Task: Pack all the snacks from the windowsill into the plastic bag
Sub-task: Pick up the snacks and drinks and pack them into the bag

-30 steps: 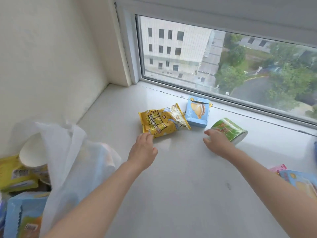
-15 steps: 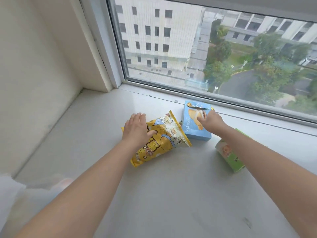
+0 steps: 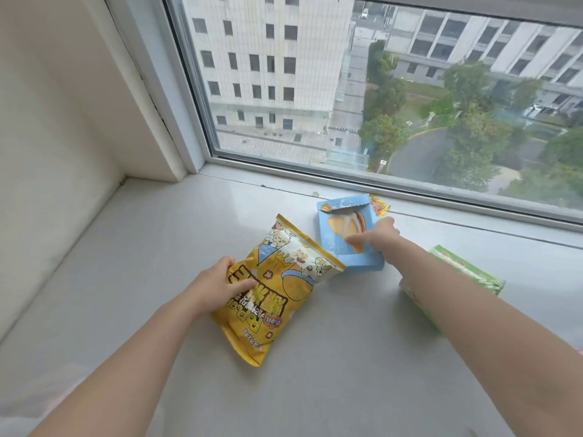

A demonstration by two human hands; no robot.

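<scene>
A yellow popcorn bag [image 3: 277,298] lies on the white windowsill [image 3: 157,247]; my left hand [image 3: 217,285] grips its left edge, thumb across the front. Beyond it, a light blue snack box [image 3: 344,234] sits near the window, and my right hand [image 3: 377,239] holds its right side with the thumb on the printed face. A green snack packet [image 3: 463,272] lies to the right, partly hidden behind my right forearm. A small orange-yellow wrapper [image 3: 380,208] peeks out behind the blue box. A faint white edge of the plastic bag [image 3: 19,402] shows at bottom left.
The window frame [image 3: 347,181] runs along the back of the sill, with a wall corner [image 3: 148,152] at the left. A pink scrap [image 3: 580,351] shows at the right edge.
My view has moved closer to the window. My left hand went from touching the yellow bag to gripping and tilting it. My right hand left the green packet and took the blue box.
</scene>
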